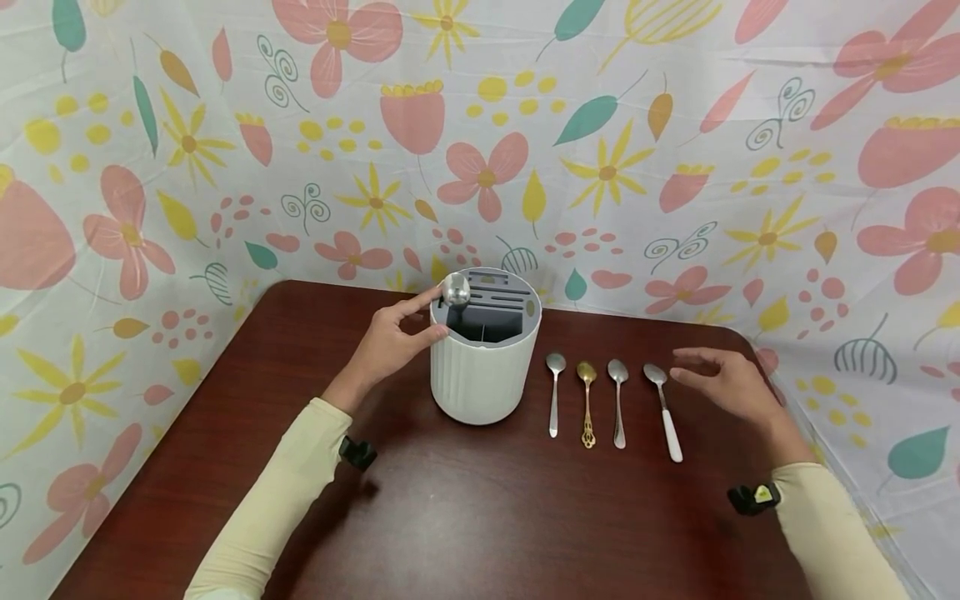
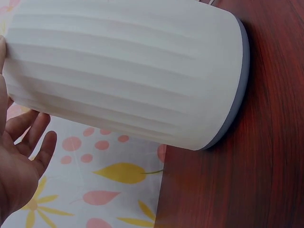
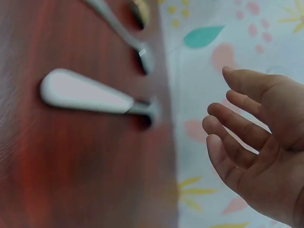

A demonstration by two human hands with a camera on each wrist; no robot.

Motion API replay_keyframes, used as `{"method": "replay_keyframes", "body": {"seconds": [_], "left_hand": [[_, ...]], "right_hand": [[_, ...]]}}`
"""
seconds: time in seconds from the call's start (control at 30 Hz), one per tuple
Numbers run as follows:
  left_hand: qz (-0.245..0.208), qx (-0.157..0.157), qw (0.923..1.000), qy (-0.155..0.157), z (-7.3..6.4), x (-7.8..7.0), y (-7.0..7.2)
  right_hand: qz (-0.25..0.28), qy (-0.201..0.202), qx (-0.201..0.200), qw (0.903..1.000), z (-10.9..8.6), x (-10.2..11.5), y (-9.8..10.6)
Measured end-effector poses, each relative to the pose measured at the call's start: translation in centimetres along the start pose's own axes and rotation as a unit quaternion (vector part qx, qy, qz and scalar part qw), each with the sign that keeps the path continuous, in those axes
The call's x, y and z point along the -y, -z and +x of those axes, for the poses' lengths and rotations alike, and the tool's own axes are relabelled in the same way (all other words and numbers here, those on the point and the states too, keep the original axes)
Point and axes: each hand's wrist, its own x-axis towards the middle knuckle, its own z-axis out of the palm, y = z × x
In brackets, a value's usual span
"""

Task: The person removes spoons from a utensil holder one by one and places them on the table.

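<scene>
A white ribbed utensil holder with a grey slotted insert stands upright on the table. One silver spoon is in its left part, bowl up, its handle hidden inside. My left hand rests on the holder's left side, thumb and index fingertip at the rim, the index close beside the spoon bowl; the other fingers lie along the outer wall in the left wrist view. Above the table at the right, my right hand hovers with loosely bent fingers and nothing in it. Nearest to it lies a white-handled spoon.
Left of the white-handled spoon lie a silver spoon, a gold spoon with an ornate handle and another silver spoon, bowls away from me. The dark wooden table ends at a flowered cloth behind and at the sides.
</scene>
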Motion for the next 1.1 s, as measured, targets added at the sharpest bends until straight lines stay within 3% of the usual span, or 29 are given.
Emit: {"method": "replay_keyframes", "body": {"seconds": [0.2, 0.3, 0.5, 0.77, 0.97, 1.1], "left_hand": [[0.009, 0.000, 1.0000, -0.003, 0.8, 2.5, -0.3], [0.011, -0.002, 0.9999, -0.005, 0.9, 3.1, -0.3], [0.010, -0.009, 0.9999, -0.007, 0.7, 3.3, -0.2], [0.015, -0.011, 0.9997, -0.018, 0.5, 3.4, -0.2], [0.018, -0.012, 0.9996, -0.019, 0.6, 3.3, -0.2], [0.019, -0.011, 0.9996, -0.018, 0.6, 3.2, -0.2]], "right_hand": [[-0.005, 0.027, -0.029, 0.9992, 0.6, 4.2, 1.8], [0.004, 0.039, -0.032, 0.9987, 0.9, 6.5, 2.6], [0.025, 0.043, -0.042, 0.9978, 1.7, 10.9, 3.7], [0.041, 0.079, -0.060, 0.9942, 2.8, 16.5, 4.1], [0.071, 0.134, -0.057, 0.9868, 4.2, 19.7, 3.7], [0.079, 0.142, -0.048, 0.9855, 5.1, 21.3, 3.0]]}}
